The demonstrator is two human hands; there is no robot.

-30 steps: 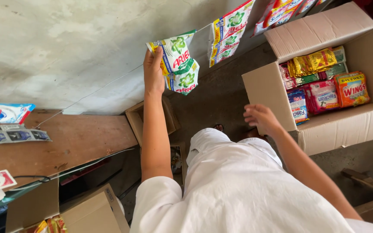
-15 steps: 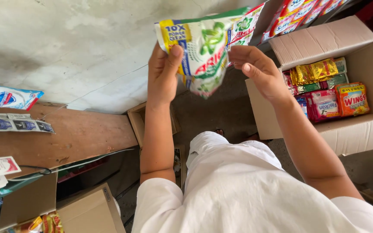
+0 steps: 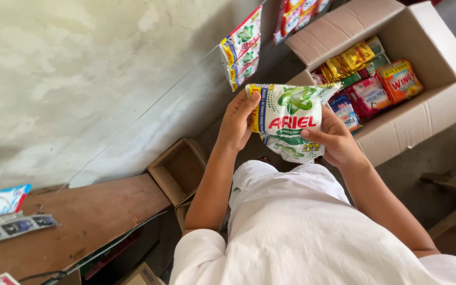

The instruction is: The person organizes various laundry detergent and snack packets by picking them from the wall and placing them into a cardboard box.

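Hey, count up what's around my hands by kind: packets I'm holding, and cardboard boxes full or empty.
Green-and-white packet, held between left hand and right hand: 1
Cardboard box full of packets: 1
Small empty cardboard box: 1
Total: 3

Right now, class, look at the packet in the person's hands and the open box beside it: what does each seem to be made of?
The green and white packet, held between the left hand and right hand, looks like thin glossy plastic film: it creases and catches light. The open box appears to be plain brown corrugated cardboard, matt, with folded flaps.
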